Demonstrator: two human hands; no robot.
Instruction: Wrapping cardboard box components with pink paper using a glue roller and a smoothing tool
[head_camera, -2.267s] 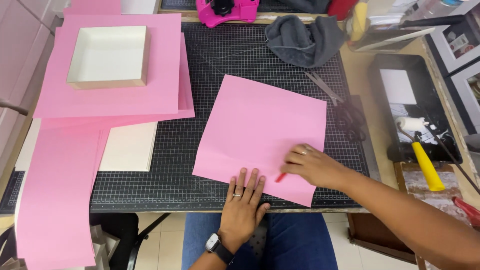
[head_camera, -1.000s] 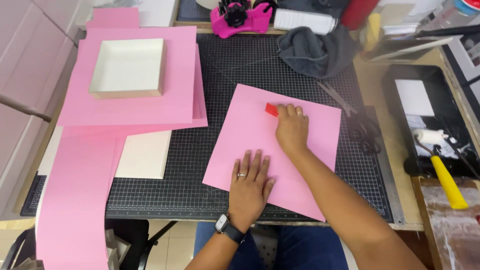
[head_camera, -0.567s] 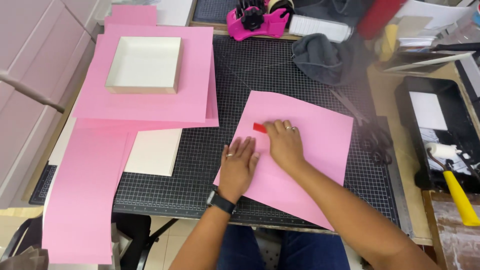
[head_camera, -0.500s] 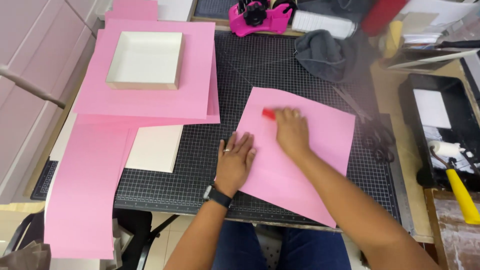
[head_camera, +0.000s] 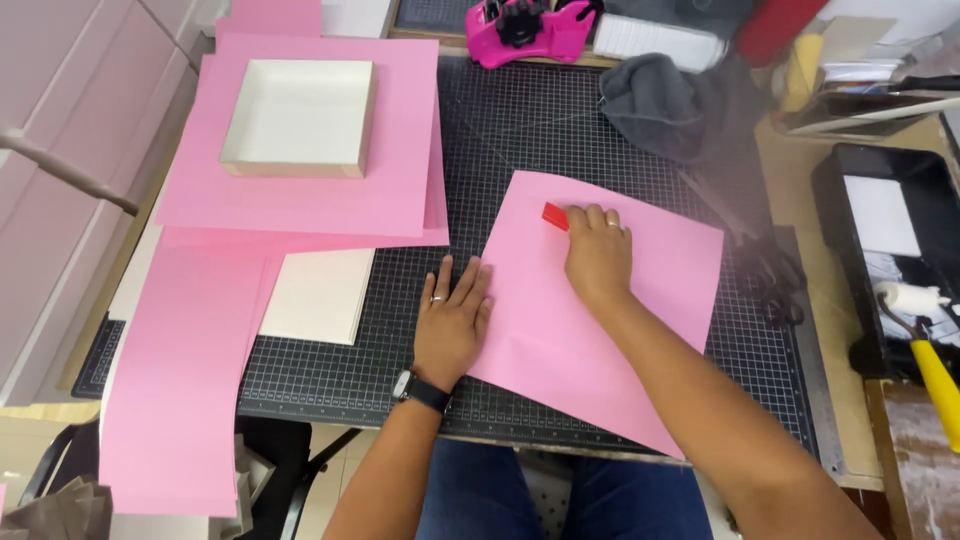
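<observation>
Centrally, a dark gridded cutting mat (head_camera: 560, 120) covers the surface, with stacked pink sheets (head_camera: 300, 190) over its left part carrying a shallow white box (head_camera: 297, 115). A single pink paper sheet (head_camera: 620, 330) lies tilted on the mat's right half. The left hand (head_camera: 452, 320) rests flat with fingers spread, on the sheet's left edge. The right hand (head_camera: 598, 255) presses a small red scraper (head_camera: 556, 216) onto the sheet near its upper left corner.

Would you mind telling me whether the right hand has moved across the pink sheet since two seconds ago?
Yes. The right hand slid its red scraper from the pink sheet near edge to its far corner.
</observation>
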